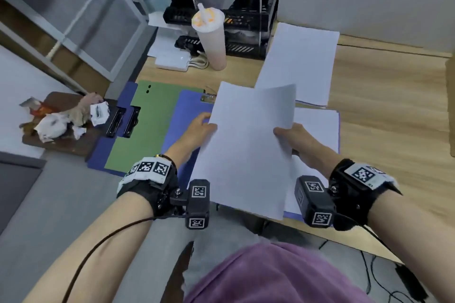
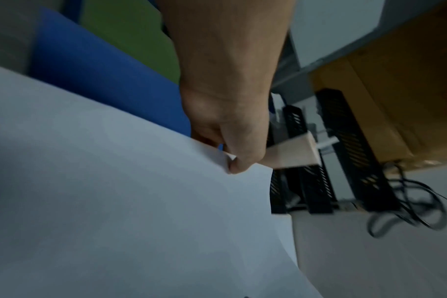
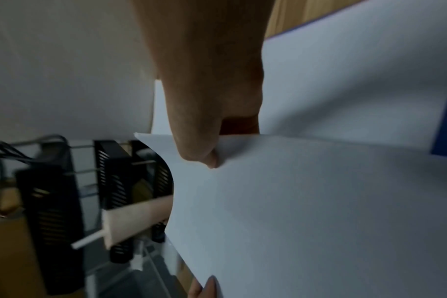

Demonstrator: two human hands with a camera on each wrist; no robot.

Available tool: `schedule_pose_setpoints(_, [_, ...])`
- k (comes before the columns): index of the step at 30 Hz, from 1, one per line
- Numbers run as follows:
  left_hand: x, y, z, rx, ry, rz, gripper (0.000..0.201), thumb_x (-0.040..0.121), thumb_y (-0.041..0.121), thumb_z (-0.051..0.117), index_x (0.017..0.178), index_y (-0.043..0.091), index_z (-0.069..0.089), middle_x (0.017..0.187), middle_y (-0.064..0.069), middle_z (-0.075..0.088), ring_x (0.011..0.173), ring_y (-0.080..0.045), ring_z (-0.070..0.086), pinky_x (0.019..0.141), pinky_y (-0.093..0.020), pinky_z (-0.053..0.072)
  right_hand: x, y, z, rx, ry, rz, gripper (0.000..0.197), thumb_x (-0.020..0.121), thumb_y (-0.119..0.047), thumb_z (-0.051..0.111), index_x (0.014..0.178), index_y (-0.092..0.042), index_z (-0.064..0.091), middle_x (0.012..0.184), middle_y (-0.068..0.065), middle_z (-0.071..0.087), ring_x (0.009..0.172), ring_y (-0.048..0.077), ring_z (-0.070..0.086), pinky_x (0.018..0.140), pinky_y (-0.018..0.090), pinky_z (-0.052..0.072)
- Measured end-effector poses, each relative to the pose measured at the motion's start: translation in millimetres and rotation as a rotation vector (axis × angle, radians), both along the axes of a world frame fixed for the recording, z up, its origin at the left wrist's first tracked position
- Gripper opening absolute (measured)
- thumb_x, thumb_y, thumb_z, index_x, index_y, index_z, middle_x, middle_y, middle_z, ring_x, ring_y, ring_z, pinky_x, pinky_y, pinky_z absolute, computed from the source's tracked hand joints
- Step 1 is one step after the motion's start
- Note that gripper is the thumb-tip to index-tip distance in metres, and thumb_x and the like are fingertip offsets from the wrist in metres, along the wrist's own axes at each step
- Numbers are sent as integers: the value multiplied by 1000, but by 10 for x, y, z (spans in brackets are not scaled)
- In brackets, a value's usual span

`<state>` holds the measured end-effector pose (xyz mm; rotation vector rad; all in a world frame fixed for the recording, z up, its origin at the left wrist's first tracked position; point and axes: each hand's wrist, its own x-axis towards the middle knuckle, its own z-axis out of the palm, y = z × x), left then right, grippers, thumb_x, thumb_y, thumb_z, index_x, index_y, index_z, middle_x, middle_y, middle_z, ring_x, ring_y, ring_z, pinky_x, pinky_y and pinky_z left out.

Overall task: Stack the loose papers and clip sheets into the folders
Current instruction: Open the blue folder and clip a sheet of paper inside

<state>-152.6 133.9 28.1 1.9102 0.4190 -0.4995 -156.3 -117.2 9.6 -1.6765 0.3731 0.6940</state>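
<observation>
While pinched, smooth white sheets [image 1: 248,150]

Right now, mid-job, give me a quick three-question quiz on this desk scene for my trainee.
1. True or false: both hands hold the white sheets above the desk.
2. Which colour is the folder lying between two blue ones? A) red B) green C) yellow
3. Fill in: behind the folders stands a tall drink ____ with a straw.

Key:
1. True: left hand and right hand pinch opposite edges.
2. B, the green folder.
3. cup.
</observation>
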Motion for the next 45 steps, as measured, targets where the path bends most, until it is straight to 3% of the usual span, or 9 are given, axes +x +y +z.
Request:
schedule_pose_setpoints(5, [-307,703,-355,117,133,82,25,83,7,51,107,14,57,91,-3,61,78,-19,54,65,-26,41,-90,600,-306,29,137,121,16,97,-15,52,107,-14,64,96,9,70,76,21,67,61,27,56])
schedule_pose_setpoints(11, [-390,1208,-621,115,282,145,15,89,4,43,89,15,54,70,-2,48,59,-18,41,50,-26,29,-56,1102,-606,-56,258,76,15,92,-4,47,102,-5,59,81,8,62,67,19,59,53,23,51])
schedule_pose_setpoints(17, [-156,1403,-784,96,261,51,21,89,6,41,104,6,56,85,-8,50,75,-18,45,68,-29,33,-7,1318,-750,-132,287,-32,7,90,-8,47,93,-11,52,70,5,52,56,17,48,54,26,43])
schedule_pose_setpoints(22, [145,1437,-778,67,175,-25,18,94,8,41,107,10,53,72,2,44,64,-14,39,59,-27,30,109,1410,-695,-129,274,-126,29,95,-1,40,72,-16,49,40,-11,49,32,3,45,39,17,41])
schedule_pose_setpoints(26, [361,1455,-796,56,156,-62,18,94,8,41,106,14,52,76,4,48,67,-13,43,61,-25,33,223,1449,-683,-170,245,-203,30,96,-3,41,70,-17,46,41,-9,51,38,9,49,37,17,40])
schedule_pose_setpoints(30, [546,1447,-812,41,149,-105,21,92,9,42,109,15,54,80,2,55,72,-16,49,67,-29,38,308,1449,-672,-154,261,-263,24,96,-5,42,78,-17,53,70,5,57,58,18,55,50,24,46])
schedule_pose_setpoints(36, [823,1322,-805,36,87,-174,29,89,5,40,111,18,55,106,-7,67,91,-26,60,82,-37,47,370,1366,-641,-112,315,-367,24,96,-3,43,75,-15,49,68,5,53,59,20,53,53,26,46])
schedule_pose_setpoints(42, [979,1228,-818,39,54,-185,40,87,-2,37,115,18,58,78,11,59,70,-11,53,64,-24,40,417,1308,-617,-139,333,-348,22,94,0,40,77,-13,47,69,7,51,58,23,52,51,28,47])
schedule_pose_setpoints(45, [997,1205,-826,38,60,-172,40,85,-3,38,110,16,61,81,9,62,74,-12,55,69,-25,42,383,1271,-616,-131,331,-325,26,96,0,38,74,-14,43,66,6,48,56,22,50,43,22,46])
